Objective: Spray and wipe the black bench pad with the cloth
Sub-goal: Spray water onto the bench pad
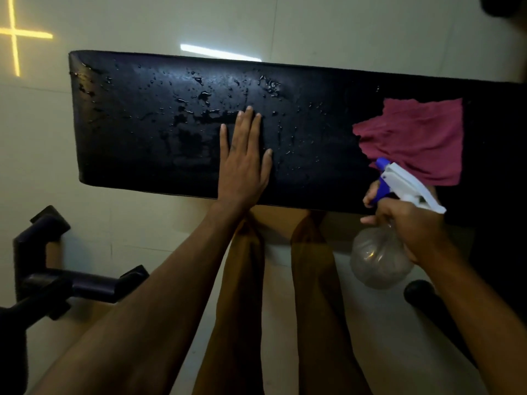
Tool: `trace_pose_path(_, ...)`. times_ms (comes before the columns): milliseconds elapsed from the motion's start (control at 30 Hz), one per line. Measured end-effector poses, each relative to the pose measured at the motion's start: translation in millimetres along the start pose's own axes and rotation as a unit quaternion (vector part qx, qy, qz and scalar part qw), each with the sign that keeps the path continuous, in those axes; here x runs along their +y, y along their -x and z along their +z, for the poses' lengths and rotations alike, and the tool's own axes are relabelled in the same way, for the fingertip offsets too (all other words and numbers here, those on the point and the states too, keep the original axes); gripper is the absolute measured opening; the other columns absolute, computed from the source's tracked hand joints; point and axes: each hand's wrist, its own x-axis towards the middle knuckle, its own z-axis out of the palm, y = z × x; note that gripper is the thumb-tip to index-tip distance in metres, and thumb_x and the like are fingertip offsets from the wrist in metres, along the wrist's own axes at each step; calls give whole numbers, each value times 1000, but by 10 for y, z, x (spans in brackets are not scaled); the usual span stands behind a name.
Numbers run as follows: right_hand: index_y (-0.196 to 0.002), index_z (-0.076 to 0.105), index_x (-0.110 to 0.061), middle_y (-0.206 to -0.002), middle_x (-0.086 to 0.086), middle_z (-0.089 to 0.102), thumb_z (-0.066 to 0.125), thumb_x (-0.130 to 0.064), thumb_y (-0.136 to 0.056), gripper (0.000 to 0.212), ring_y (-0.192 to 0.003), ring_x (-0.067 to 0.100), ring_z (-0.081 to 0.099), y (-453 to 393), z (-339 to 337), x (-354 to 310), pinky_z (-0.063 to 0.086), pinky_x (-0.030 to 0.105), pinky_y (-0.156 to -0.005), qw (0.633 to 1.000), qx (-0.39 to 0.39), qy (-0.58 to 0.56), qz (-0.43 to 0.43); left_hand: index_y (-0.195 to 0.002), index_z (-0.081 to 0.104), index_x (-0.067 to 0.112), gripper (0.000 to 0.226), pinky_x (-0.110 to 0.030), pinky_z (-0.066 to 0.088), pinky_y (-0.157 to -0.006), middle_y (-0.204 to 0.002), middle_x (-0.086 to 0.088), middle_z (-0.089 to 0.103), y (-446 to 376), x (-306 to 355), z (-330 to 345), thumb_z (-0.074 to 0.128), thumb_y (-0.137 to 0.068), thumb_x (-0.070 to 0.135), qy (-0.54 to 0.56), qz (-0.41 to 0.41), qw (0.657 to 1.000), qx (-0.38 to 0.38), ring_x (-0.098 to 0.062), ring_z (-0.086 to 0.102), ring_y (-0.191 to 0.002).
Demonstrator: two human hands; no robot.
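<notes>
Both hands work at the black bench pad (pixel 128 124): our left hand (pixel 243 161) lies flat with fingers straight on its wet middle, while our right hand (pixel 410 220) grips the spray bottle (pixel 399 195) at the pad's near right edge. Droplets cover the pad. The cloth (pixel 413 135) lies spread on its right end. Spraying appears done; wiping next requires fetching that cloth.

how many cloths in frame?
1. The maroon cloth lies spread flat on the right part of the black bench pad, just beyond the spray bottle in the right hand. No others visible.
</notes>
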Motion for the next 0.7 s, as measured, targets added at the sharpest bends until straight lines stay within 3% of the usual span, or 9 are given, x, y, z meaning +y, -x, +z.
trace_pose_path(167, -71, 71, -20, -79, -2, 69, 50, 20, -77, 45, -85, 15, 69, 92, -236, 171, 62, 32, -67, 999, -18, 38, 10, -159, 20, 5, 64, -53, 2, -127, -168, -15, 15, -64, 189, 44, 35, -107, 37, -7, -5, 1000, -17, -27, 11, -157)
trace_pose_path(267, -76, 71, -17, -83, 1, 70, 51, 20, -82, 42, -88, 18, 69, 173, -380, 353, 62, 26, -66, 997, -27, 61, 26, -159, 20, 5, 63, -52, 3, -127, -168, -15, 16, -84, 283, 61, 36, -107, 37, -11, 20, 999, -28, -26, 11, -156)
trace_pose_path(367, -84, 74, -16, -89, 2, 73, 52, 18, -84, 40, -95, 20, 72, 237, -527, 470, 63, 30, -69, 996, -25, 73, 38, -159, 22, 5, 62, -50, 4, -128, -168, -16, 17, -106, 386, 50, 37, -107, 36, -5, 24, 999, -34, -26, 13, -156)
trace_pose_path(567, -90, 73, -18, -95, -1, 73, 52, 21, -83, 44, -92, 11, 71, 296, -755, 249, 61, 25, -69, 998, 33, 27, -55, -159, 21, 5, 64, -47, 4, -128, -168, -15, 14, -161, 637, 46, 39, -106, 34, -4, 85, 994, -74, -26, 9, -157)
trace_pose_path(700, -94, 73, -21, -96, -2, 75, 52, 18, -77, 47, -88, 15, 73, 337, -901, -88, 61, 28, -68, 985, 83, 11, -151, -159, 20, 4, 66, -50, 6, -128, -169, -15, 13, -201, 777, 69, 39, -103, 34, -4, 60, 995, -83, -27, 8, -157)
